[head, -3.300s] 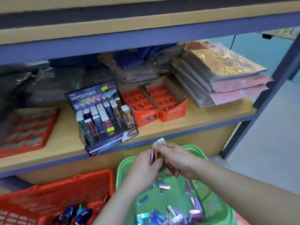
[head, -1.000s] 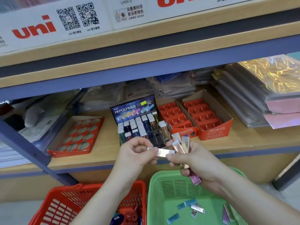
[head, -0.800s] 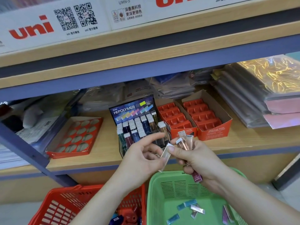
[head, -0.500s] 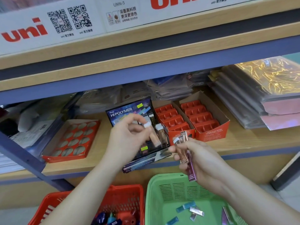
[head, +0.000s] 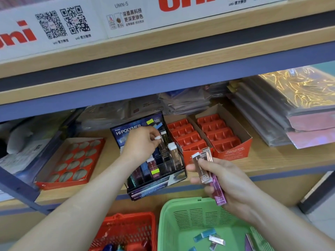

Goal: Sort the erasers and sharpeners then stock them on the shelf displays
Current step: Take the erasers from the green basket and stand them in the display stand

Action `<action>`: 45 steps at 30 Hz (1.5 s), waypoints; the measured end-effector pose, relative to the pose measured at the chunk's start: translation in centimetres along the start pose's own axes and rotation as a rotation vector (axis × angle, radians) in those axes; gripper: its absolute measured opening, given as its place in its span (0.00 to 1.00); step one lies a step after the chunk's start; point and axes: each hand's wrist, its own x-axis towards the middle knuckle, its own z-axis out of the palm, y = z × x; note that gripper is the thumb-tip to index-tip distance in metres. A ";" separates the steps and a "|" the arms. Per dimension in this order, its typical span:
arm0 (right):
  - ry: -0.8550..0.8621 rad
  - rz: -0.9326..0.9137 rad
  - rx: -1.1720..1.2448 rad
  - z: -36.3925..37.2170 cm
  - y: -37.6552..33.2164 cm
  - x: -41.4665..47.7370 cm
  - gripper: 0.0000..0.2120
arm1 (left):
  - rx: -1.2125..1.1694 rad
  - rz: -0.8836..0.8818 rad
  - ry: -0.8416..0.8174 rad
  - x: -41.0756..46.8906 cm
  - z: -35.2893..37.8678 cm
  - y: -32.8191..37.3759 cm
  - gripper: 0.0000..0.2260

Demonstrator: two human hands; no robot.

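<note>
**Q:** State of the hands?

**A:** Apart. The left hand (head: pixel 143 142) is over the Hi-Polymer display box (head: pixel 154 180) on the shelf (head: pixel 272 158). Its thumb and forefinger pinch the white end of one slim eraser (head: pixel 158 138), which hangs down towards the back rows. I cannot tell whether it sits in a slot. The right hand (head: pixel 226 182) is lower and further right, in front of the shelf edge. Its fingers are curled round a bundle of erasers (head: pixel 204 165), fanned with the white ends up-left.

**Q:** Change from the earlier frames?

**A:** About a second ago the hands met in front of the box, and the left drew one piece from the bundle. Half a second ago the left held it over the front rows. It is now further back, near the printed card. The right hand has hardly shifted.

**Q:** Other stock?

**A:** Loose erasers (head: pixel 204 234) lie in the green basket (head: pixel 166 223) under the right hand. A red basket (head: pixel 126 227) sits just to its left, contents cropped. Two orange compartment trays (head: pixel 223 134) stand just right of the box. A flat red tray (head: pixel 72 160) with round cut-outs lies to the box's left.
</note>
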 end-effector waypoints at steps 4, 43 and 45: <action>0.023 0.037 0.057 0.0 -0.2 -0.1 0.09 | 0.120 0.039 -0.008 0.7 0.5 0.0 0.06; 0.066 -0.005 -0.038 -0.3 -0.3 0.8 0.05 | -0.027 -0.028 0.040 -0.3 0.4 -0.4 0.08; 0.057 -0.001 -0.031 -0.3 -0.4 0.9 0.03 | 0.103 0.056 0.032 -0.2 0.7 0.0 0.11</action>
